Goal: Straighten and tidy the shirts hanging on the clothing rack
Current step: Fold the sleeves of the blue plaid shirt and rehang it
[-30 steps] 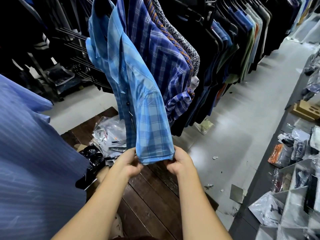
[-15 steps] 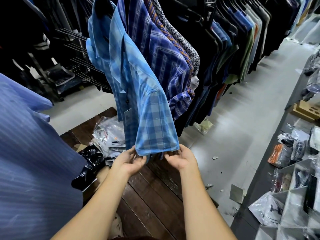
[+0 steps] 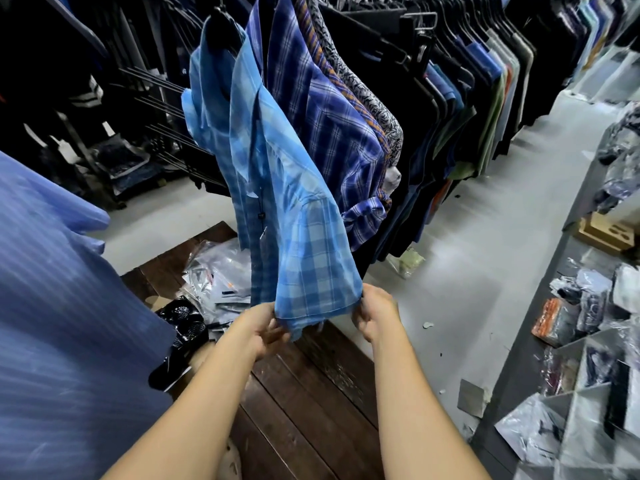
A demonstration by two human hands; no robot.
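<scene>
A light blue plaid shirt (image 3: 277, 188) hangs on a black hanger at the near end of the clothing rack (image 3: 415, 19). Its short sleeve hangs toward me. My left hand (image 3: 265, 327) pinches the left corner of the sleeve hem. My right hand (image 3: 375, 311) pinches the right corner, and the hem is stretched flat between them. Behind it hang a darker blue plaid shirt (image 3: 332, 133), a patterned grey one and a long row of dark shirts.
A blue striped shirt (image 3: 62, 323) fills the left foreground. Below my hands lies a dark wooden platform (image 3: 304, 410) with plastic-wrapped packets (image 3: 221, 271). A grey shelf (image 3: 588, 341) with bagged goods runs along the right. Pale floor (image 3: 467, 271) lies between rack and shelf.
Both hands have shifted apart along the sleeve hem and pulled it wider and flatter. The sleeve has swung slightly to the right.
</scene>
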